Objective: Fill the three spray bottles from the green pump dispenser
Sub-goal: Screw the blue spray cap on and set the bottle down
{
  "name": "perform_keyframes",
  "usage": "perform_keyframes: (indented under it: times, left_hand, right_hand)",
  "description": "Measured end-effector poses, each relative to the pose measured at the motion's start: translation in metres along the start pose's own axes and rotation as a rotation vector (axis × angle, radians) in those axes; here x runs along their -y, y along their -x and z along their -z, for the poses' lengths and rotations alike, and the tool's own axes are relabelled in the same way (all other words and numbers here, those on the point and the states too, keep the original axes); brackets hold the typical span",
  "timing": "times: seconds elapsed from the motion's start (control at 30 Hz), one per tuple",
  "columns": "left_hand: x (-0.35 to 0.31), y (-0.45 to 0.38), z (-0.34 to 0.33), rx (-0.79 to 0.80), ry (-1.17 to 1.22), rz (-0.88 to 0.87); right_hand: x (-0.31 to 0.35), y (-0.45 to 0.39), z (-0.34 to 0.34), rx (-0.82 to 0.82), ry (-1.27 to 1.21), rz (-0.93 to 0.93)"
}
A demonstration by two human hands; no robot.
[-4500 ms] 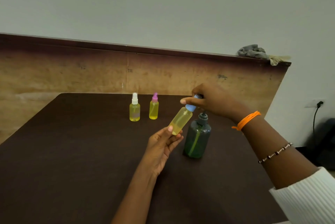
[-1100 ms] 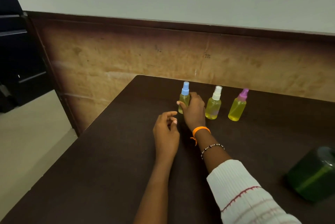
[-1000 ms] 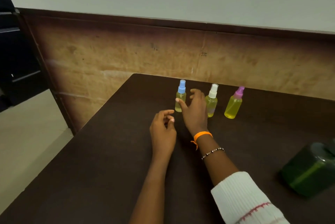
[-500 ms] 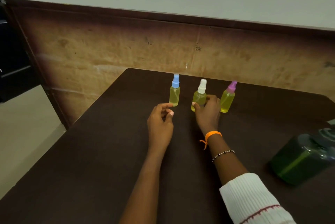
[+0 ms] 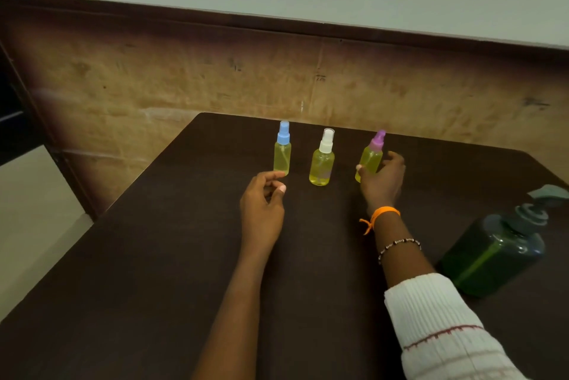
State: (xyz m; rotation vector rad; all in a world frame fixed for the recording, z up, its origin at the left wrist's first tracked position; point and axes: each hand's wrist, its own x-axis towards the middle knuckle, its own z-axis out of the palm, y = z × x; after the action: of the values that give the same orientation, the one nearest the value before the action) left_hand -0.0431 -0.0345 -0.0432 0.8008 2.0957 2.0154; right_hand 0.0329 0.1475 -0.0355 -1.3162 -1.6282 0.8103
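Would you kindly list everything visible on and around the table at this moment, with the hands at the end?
Small clear spray bottle with blue cap: one, yellow liquid, far left of the row, upright.
Small clear spray bottle with white cap: one, yellow liquid, middle of the row, upright.
Small clear spray bottle with pink cap: one, yellow liquid, right of the row.
Dark green pump dispenser: one, near the table's right edge.
Dark brown table: one, under everything.
Worn brown wall panel: one, behind the table.
Orange wristband: one, right wrist.
Beaded bracelet: one, right forearm.
White ribbed sleeve: one, right arm.
Left hand: loosely curled, holds nothing.
Right hand: fingers round the pink-capped bottle.
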Motion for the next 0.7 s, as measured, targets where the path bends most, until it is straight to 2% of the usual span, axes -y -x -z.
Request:
perform_keyframes:
  times: [0.07, 0.33, 0.53, 0.7]
  left_hand:
    - [0.0, -0.001, 0.0, 0.005, 0.004, 0.007]
    - [0.001, 0.0, -0.002, 0.031, -0.013, -0.021]
    - [0.001, -0.001, -0.005, 0.061, -0.051, -0.049]
    - [-0.005, 0.014, -0.003, 0.099, 0.033, -0.075]
  right_hand:
    - [-0.006, -0.004, -0.003, 0.051, 0.013, -0.007]
    - [-0.011, 0.014, -0.007, 0.033, -0.008, 0.02]
    - [0.0, 0.041, 0.017, 0.138, 0.089, 0.059]
    - [-0.005, 0.109, 0.088, 0.255, 0.314, 0.35]
